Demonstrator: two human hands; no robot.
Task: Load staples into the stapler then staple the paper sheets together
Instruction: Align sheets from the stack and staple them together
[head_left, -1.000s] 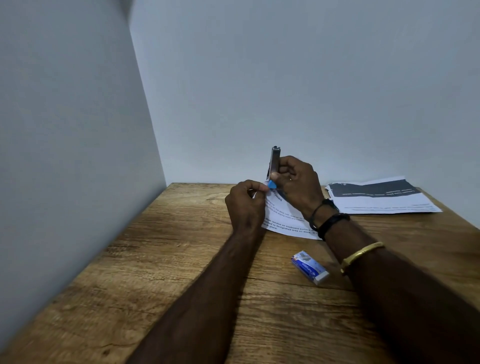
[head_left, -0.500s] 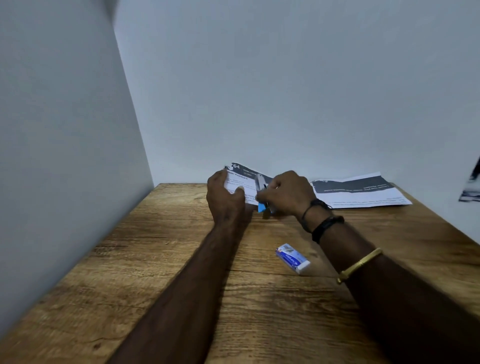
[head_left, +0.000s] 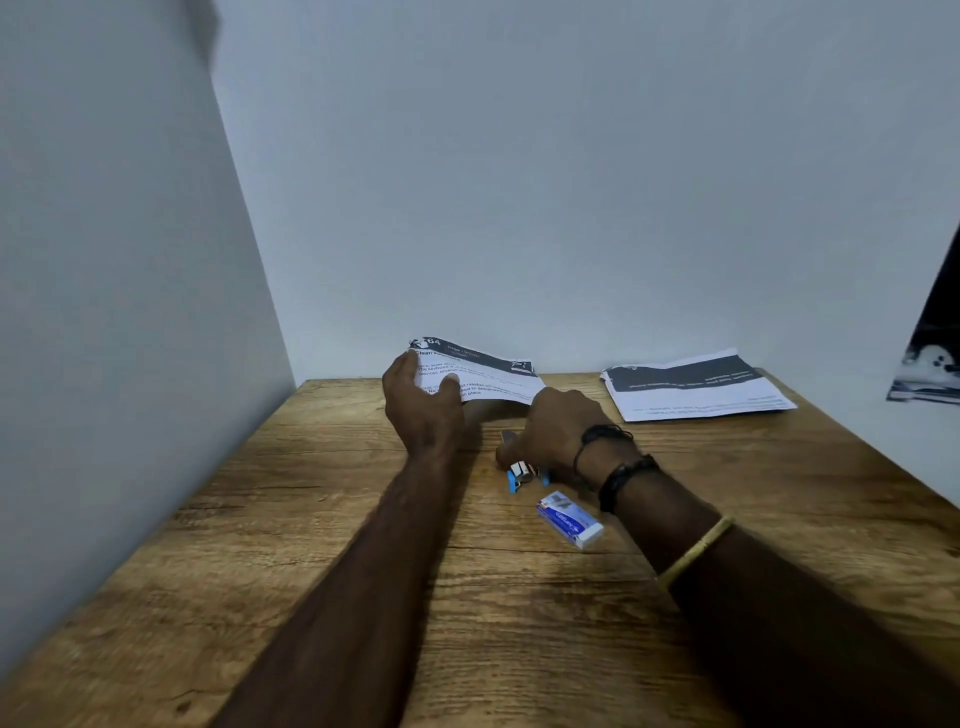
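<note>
My left hand (head_left: 421, 410) grips the left edge of a set of printed paper sheets (head_left: 483, 376) and holds it lifted and tilted above the table's far side. My right hand (head_left: 556, 434) rests low on the wooden table (head_left: 311, 545), fingers curled over a small blue and silver stapler (head_left: 522, 475). Only the stapler's near end shows under the palm. A small blue and white staple box (head_left: 570, 521) lies on the table just in front of the right wrist.
A second stack of printed sheets (head_left: 696, 389) lies at the table's far right. Walls close the table on the left and at the back. A dark printed picture (head_left: 930, 358) shows at the right edge.
The stapler has come down from upright in the air to the tabletop under my right hand. My left hand has lifted the sheets up and back, away from the stapler.
</note>
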